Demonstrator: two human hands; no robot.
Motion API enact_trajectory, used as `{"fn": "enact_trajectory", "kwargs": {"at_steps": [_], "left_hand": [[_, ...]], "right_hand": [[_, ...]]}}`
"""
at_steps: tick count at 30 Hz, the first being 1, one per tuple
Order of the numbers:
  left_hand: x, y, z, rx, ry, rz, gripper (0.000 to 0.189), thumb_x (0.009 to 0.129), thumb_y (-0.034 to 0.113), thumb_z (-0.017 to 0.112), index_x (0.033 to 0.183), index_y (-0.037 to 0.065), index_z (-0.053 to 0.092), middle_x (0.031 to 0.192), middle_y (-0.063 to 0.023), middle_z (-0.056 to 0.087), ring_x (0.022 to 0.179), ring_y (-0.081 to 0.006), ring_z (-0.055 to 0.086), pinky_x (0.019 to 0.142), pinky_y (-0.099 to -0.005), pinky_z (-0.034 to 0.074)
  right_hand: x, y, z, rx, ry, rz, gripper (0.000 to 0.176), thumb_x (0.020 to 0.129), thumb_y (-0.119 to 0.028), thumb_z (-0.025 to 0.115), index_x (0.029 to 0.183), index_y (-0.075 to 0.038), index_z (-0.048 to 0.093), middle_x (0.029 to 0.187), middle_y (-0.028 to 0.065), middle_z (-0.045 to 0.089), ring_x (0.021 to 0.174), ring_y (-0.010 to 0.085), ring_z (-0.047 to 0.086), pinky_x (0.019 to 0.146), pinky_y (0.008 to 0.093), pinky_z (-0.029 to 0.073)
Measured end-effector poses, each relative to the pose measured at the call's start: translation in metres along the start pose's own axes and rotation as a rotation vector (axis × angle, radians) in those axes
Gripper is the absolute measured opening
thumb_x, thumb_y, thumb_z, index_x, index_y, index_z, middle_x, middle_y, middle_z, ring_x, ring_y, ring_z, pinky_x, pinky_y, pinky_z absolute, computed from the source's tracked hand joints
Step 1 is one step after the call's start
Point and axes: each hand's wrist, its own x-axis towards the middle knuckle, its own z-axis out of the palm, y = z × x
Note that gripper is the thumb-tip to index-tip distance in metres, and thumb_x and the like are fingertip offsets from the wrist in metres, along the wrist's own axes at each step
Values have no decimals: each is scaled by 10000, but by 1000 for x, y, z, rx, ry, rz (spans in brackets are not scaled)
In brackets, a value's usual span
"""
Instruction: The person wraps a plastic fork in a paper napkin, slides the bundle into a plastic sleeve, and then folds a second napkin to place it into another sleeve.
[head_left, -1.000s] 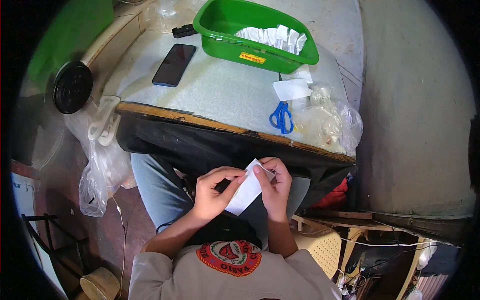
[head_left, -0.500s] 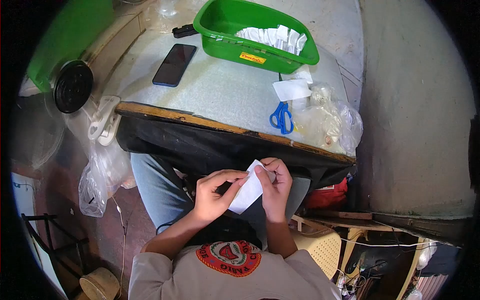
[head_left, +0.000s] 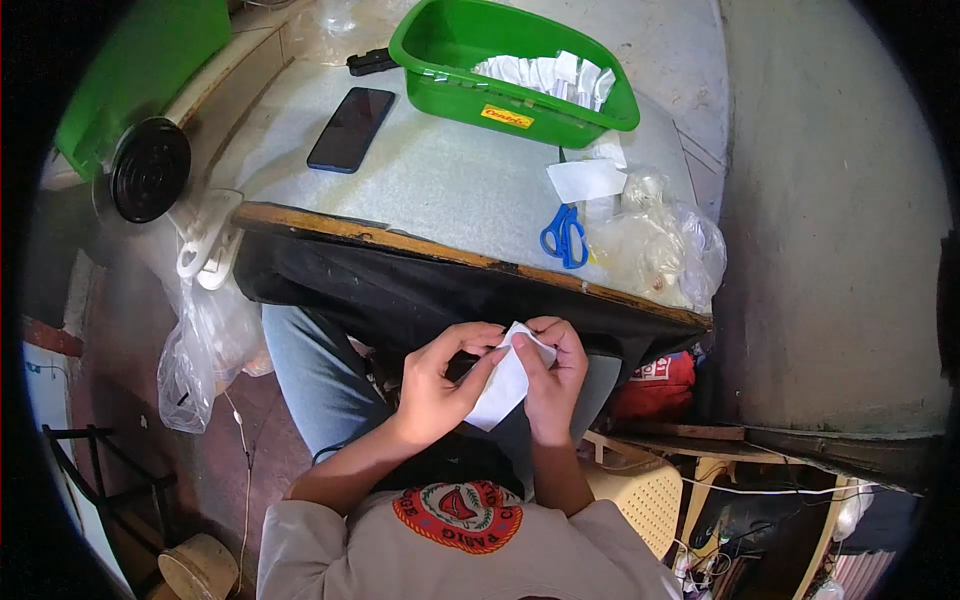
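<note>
Over my lap, a white piece of paper or cloth is held between both hands, its upper end folded over. My left hand is closed, thumb and fingertips pinching its upper left edge. On the other side my right hand grips it, thumb pressed on the near face and fingers curled behind the top. Whether anything lies inside the fold is hidden. Blue-handled scissors lie on the table beyond, beside another flat white piece.
A green basin with several white wrapped bundles stands at the back of the table. A phone lies left of it. Clear plastic bags sit at the right. A clip-on fan is at the left edge.
My left hand has shifted slightly right and up along the white piece, its fingers now arched nearer the top. The right hand stays nearly in place, and the piece's top is folded more.
</note>
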Motion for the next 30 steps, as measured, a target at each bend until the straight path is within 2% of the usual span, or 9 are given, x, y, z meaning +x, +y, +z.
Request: {"fn": "enact_trajectory", "kwargs": {"at_steps": [4,14,22,25,26,28,30], "left_hand": [[1,2,1,13,9,6,245,835,-55,689,1075,-41,644,1036,-147,710,894,-174,707,810,-284,552],[2,3,1,32,-7,14,229,857,-54,662,1084,-37,639,1030,-148,709,912,-179,707,832,-282,545],[2,5,1,52,-57,7,284,884,-52,620,1165,-48,582,1058,-173,702,1002,-229,708,845,-306,547],[2,7,0,30,-80,-17,276,893,-54,622,1165,-69,580,1103,-165,694,1045,-190,680,890,-287,524],[2,7,0,30,-80,-17,276,893,-54,622,1165,-69,580,1103,-165,694,1045,-190,680,890,-287,524],[3,5,0,55,-80,22,284,892,-51,603,1175,-43,572,1061,-177,700,1015,-249,706,834,-308,551],[2,3,0,66,-84,24,282,897,-48,598,1177,-41,570,1063,-179,699,1017,-252,706,821,-304,553]], "right_hand": [[0,0,-2,39,12,26,220,826,66,703,810,-30,507,935,66,608,854,96,545,773,234,445],[2,-1,-1,63,-26,-1,212,830,54,704,804,-22,507,944,70,602,861,97,539,781,239,440],[3,-3,1,-31,-31,-44,214,824,60,707,804,-15,508,938,78,604,865,109,548,778,241,444],[4,-1,-1,-67,-40,-68,216,821,58,711,805,-15,508,937,78,599,861,110,547,773,243,445],[4,-1,0,-67,-40,-68,216,821,58,711,805,-15,508,937,78,599,861,110,547,773,243,445],[4,0,-1,-72,-52,-67,218,817,55,717,800,-16,511,934,77,591,859,114,549,770,245,446],[4,-1,0,-88,-53,-79,220,814,55,719,796,-17,512,932,76,588,856,117,549,769,247,446]]}}
